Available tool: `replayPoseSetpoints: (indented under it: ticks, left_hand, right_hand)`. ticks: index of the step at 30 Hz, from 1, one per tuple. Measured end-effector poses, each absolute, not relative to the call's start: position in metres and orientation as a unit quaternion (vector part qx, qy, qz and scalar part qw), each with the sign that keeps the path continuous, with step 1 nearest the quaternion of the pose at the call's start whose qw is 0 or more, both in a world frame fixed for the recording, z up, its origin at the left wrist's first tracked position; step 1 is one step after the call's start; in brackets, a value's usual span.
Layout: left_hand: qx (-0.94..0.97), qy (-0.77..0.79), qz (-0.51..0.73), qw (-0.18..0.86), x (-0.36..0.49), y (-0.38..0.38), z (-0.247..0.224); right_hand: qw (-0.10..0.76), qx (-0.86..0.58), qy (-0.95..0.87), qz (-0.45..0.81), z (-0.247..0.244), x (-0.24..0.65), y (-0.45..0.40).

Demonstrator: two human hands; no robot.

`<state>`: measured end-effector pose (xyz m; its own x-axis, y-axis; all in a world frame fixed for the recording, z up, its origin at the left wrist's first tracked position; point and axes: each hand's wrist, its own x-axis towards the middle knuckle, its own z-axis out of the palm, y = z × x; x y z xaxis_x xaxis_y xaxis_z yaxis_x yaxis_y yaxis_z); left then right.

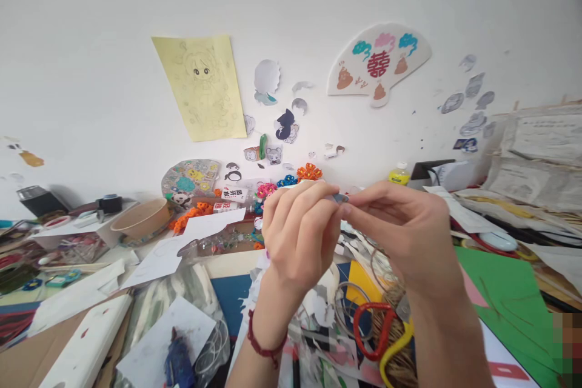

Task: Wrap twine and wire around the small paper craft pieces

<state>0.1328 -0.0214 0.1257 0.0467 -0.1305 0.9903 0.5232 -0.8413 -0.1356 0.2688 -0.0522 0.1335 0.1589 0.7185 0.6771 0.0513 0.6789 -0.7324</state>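
Observation:
My left hand [302, 230], with a dark red braided bracelet [264, 348] on the wrist, is raised above the cluttered table. Its fingers are bent and closed at the tips around a small grey-blue piece [340, 198]. From the other side, the thumb and forefinger of my right hand [409, 233] pinch at the same piece. Most of it is hidden by fingers, so its kind cannot be made out. Below the hands lie a red handle loop [375, 351] and a yellow handle loop [394, 351], among paper scraps.
A tan bowl [140, 221] stands at the left, near orange, pink and blue beaded flowers [287, 180]. A dark blue tool [179, 364] rests on white paper in front. Green card [509, 297] lies at the right. A yellow-labelled bottle [400, 174] stands by the wall.

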Motion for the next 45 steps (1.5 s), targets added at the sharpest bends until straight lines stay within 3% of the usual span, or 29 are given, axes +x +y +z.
replayPoseSetpoints:
  ticks: [22,31,45]
  left_hand:
    - [-0.668,-0.157,-0.671,0.280,0.132,-0.014,0.122]
    - [-0.650,-0.147,-0.715,0.210,0.135,-0.009,0.112]
    - [-0.635,-0.163,-0.704,0.271,0.138,-0.010,0.114]
  right_hand:
    - [0.690,-0.351,-0.619,0.134,0.134,0.260,-0.052]
    - [0.696,-0.342,-0.613,0.151,0.133,0.259,-0.055]
    - [0.690,-0.322,-0.634,0.134,0.133,0.256,-0.055]
